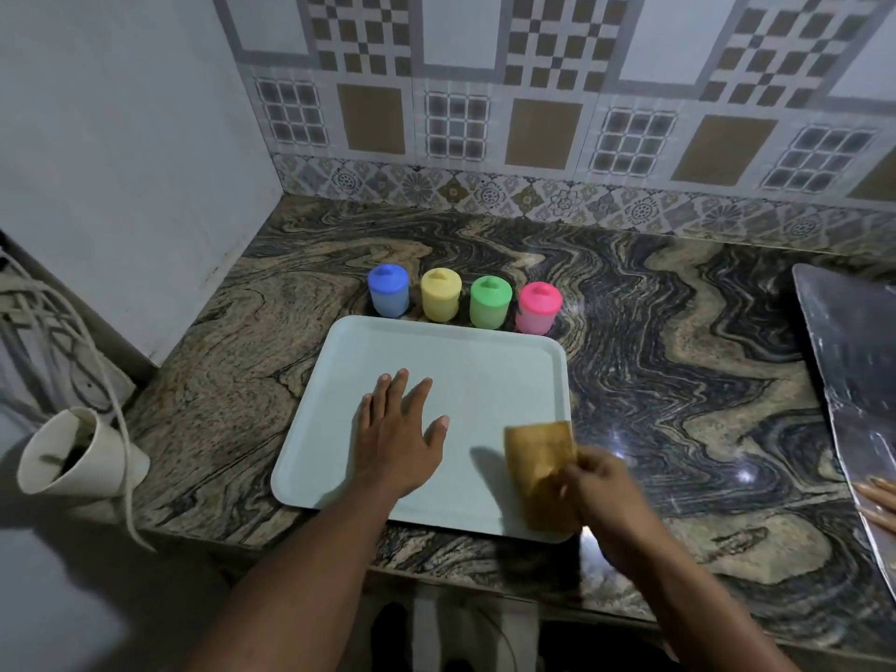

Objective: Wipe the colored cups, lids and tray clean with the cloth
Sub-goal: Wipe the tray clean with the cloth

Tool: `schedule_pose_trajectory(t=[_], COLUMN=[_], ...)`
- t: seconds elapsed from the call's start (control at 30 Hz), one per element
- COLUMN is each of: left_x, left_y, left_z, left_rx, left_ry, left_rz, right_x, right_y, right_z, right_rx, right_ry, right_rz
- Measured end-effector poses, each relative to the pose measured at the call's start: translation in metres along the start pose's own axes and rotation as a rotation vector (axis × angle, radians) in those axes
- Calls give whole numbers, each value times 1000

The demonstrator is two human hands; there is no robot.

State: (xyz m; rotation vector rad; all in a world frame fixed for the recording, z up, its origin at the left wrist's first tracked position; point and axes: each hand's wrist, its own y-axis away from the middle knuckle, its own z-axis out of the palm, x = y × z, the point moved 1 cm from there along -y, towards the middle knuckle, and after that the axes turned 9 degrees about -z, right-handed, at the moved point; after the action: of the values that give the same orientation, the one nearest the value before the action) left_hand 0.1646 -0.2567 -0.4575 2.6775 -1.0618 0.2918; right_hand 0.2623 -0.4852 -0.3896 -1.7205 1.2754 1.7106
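Swirled black-and-tan granite countertop (pixel 679 380) fills the view. It is backed by a wall of checked and floral patterned tiles (pixel 533 114) and meets a plain white wall (pixel 121 162) on the left.

At the far left, off the counter's edge, an off-white cone-shaped cup (pixel 68 453) tilts on its side, and a pale cord (pixel 121 429) runs down past it.

Four small plastic cups stand upright in a row on the counter, just beyond the far rim of the tray. From the left they are a blue cup (pixel 388 300), a yellow cup (pixel 440 303), a green cup (pixel 489 310) and a pink cup (pixel 537 317). Each wears a knobbed lid of its own colour, with the blue lid (pixel 387 277) at the left end.

A pale blue-green rectangular plastic tray (pixel 485 371) with rounded corners lies flat on the counter, close to its near edge. The left hand (pixel 395 438) rests palm-down on the tray's left half, its fingers straight and spread, holding nothing.

A tan-brown cloth (pixel 536 458) covers the tray's near right corner and throws a shadow to its left. I cannot tell whether it lies flat or is partly lifted. The right hand (pixel 611 497), somewhat blurred, pinches the cloth's right edge with curled fingers.

At the far right, a shiny grey metal sheet (pixel 853 356) lies on the counter.
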Motion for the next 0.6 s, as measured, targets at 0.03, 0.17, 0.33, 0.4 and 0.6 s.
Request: schedule_pose_trajectory(t=[0.03,0.17,0.33,0.4,0.6], left_x=[0,-12,-82,-109,-139], left_y=[-4,-11,-19,-18,-15], left_z=[-5,-44,-79,-87,-96], left_rx=[-49,85,98,-129,-328], left_ry=[78,379,223,160,400], left_rz=[-16,-144,-458,-492,-509], right_x=[-7,-32,-42,-31,0], right_y=[-7,-23,-30,-25,12], right_z=[-3,-21,-6,20,96], right_rx=[58,171,178,62,-53], right_ry=[-190,-244,719,1078,1276], right_rz=[127,184,-291,-335,-281])
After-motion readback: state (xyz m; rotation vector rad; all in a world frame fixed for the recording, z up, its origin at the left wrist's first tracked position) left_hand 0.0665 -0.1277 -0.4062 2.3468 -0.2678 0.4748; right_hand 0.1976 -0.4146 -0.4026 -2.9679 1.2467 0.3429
